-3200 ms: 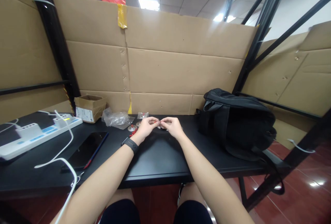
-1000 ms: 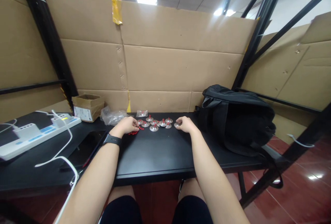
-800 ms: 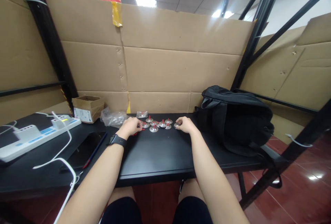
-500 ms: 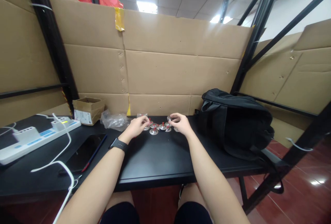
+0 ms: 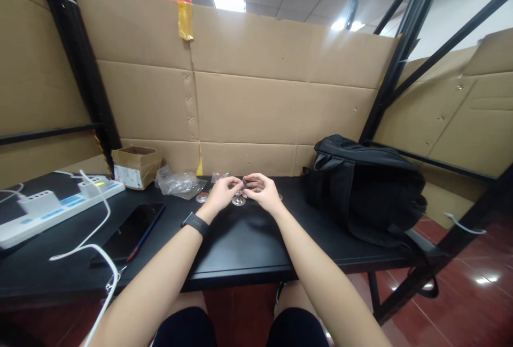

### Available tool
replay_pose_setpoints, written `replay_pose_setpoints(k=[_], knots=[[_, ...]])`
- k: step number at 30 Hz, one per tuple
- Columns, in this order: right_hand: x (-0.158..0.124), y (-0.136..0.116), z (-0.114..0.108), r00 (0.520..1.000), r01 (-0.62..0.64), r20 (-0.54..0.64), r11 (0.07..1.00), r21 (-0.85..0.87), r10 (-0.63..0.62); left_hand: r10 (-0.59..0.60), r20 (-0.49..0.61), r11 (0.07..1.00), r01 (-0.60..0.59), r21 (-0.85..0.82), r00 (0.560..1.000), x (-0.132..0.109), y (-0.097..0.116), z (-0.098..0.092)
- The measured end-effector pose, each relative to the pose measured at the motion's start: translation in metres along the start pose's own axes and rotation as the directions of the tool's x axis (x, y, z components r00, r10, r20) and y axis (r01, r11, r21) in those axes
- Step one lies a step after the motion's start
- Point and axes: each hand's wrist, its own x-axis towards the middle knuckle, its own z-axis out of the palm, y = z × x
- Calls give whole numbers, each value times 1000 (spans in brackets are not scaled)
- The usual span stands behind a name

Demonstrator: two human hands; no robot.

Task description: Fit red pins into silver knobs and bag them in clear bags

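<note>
My right hand (image 5: pixel 262 192) pinches a clear suction cup (image 5: pixel 248 180) just above the black tabletop, thumb and fingers closed round it. Right against it is my left hand (image 5: pixel 226 193), with a watch on the wrist and its fingertips pressed together. A speck of red shows at those fingertips, too small to name. Below the two hands a clear suction cup with a red tip (image 5: pixel 239 200) rests on the table. Another suction cup (image 5: pixel 202 197) lies left of my left hand. More of them are partly hidden behind my hands.
Crumpled clear plastic bags (image 5: pixel 178 182) and an opened cardboard box (image 5: pixel 137 167) stand at the back left. A phone (image 5: pixel 134 229), a white cable and a power strip (image 5: pixel 60 209) lie at the left. A black backpack (image 5: pixel 366 192) occupies the right; a cardboard wall (image 5: pixel 248 106) closes the back.
My hands have come together: the right moved left with the suction cup, and the left moved slightly right. A suction cup left of my left hand now shows.
</note>
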Motion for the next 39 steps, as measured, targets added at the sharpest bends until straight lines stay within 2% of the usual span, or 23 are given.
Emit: replay_pose_setpoints(k=[9,22,28,32,36,39], knots=[[-1,-5,1,1000,-8,5,1000,18,7,48,36,992,-51,114,998,-3,8,-1],[0,2,0,1000,0,10,1000,19,0,96,2,969,-93,229,995,-7,17,-2],[2,13,-1,1000,-24,-15,999,45,25,170,-68,908,-129,398,983,-11,25,0],[3,17,-1,998,-46,-38,998,45,48,205,-68,877,-152,456,976,-13,29,2],[1,13,0,997,-75,-16,987,145,78,181,-66,883,-132,450,981,-13,29,2],[0,10,1,997,-78,3,985,156,78,149,-55,890,-110,443,987,-13,29,2]])
